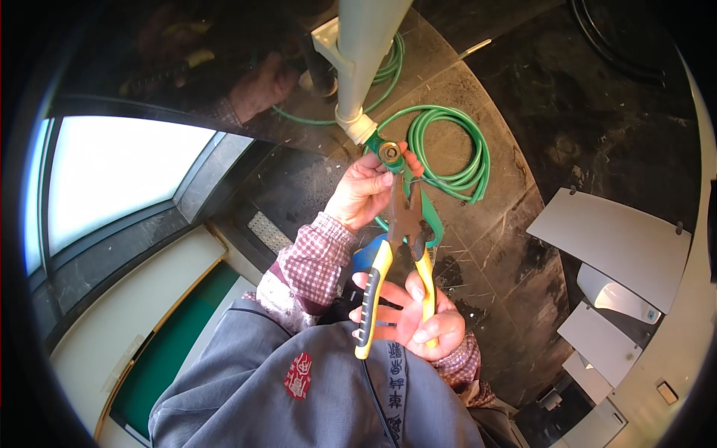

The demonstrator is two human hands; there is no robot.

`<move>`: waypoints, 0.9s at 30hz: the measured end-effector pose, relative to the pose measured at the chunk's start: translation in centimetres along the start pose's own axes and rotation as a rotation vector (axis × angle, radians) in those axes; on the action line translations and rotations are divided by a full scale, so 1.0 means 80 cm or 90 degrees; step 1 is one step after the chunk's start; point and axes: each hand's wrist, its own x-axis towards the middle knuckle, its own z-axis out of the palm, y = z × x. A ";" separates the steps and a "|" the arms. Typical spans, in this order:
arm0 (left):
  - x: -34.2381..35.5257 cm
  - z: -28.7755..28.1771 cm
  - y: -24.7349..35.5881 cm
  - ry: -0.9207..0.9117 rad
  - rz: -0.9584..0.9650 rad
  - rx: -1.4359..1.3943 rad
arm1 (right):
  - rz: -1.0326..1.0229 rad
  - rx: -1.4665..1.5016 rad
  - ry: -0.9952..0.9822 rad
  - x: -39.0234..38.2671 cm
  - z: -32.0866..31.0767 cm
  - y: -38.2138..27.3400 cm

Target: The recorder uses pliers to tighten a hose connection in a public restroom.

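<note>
Your left hand [358, 197] is clamped on the green fitting [389, 152], round brass-coloured face showing, at the smooth white pipe's [363, 71] end; some fingers hidden behind it. Your right hand [409, 324] grips the pliers [407, 221] just below: rough rust-brown steel head, yellow handles spread. Can't tell what the jaws bite. Glossy green hose [482, 160] coiled on stained floor [478, 97]. Pipe top cut off.

My left hand [360, 193]: farther out, thumb and fingers closed in.
My right hand [427, 322]: nearer me, palm up, fingers reaching left.
</note>
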 end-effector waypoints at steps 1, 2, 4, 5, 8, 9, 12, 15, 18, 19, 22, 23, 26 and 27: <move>0.001 0.000 0.002 -0.002 -0.005 -0.005 | -0.002 0.003 0.001 0.004 0.000 0.000; 0.001 0.000 0.002 -0.004 -0.011 -0.012 | -0.006 0.006 0.002 0.006 0.000 0.000; 0.001 0.001 0.001 -0.004 -0.014 -0.018 | -0.009 0.005 0.005 0.006 0.001 -0.001; 0.000 0.000 0.002 0.000 -0.013 -0.020 | -0.008 0.006 0.006 0.007 0.001 -0.002; 0.001 -0.002 -0.001 -0.010 -0.007 -0.039 | -0.006 0.003 0.020 0.008 0.003 -0.002; 0.000 -0.002 0.000 -0.009 -0.007 -0.039 | -0.006 0.000 0.035 0.007 0.004 -0.001; 0.000 -0.003 0.000 0.004 -0.009 -0.020 | -0.021 0.038 0.036 0.005 -0.002 0.004; 0.001 -0.003 -0.001 -0.005 -0.005 -0.012 | -0.045 0.050 -0.020 0.009 -0.003 0.008; 0.001 -0.003 0.001 -0.002 -0.015 -0.006 | -0.052 0.055 -0.014 0.010 0.004 0.008; 0.001 -0.004 0.000 -0.007 -0.007 -0.004 | -0.047 0.058 -0.005 0.010 0.006 0.007; -0.001 -0.003 -0.001 -0.008 -0.006 -0.007 | -0.055 0.081 -0.029 0.008 -0.007 0.011; -0.002 -0.004 -0.001 0.000 -0.012 -0.012 | -0.054 0.068 -0.012 0.006 -0.007 0.012; -0.001 -0.007 0.000 -0.012 -0.006 -0.003 | -0.051 0.079 -0.013 0.007 -0.007 0.010; -0.001 -0.007 -0.001 -0.012 -0.006 -0.003 | -0.051 0.078 -0.013 0.006 -0.007 0.009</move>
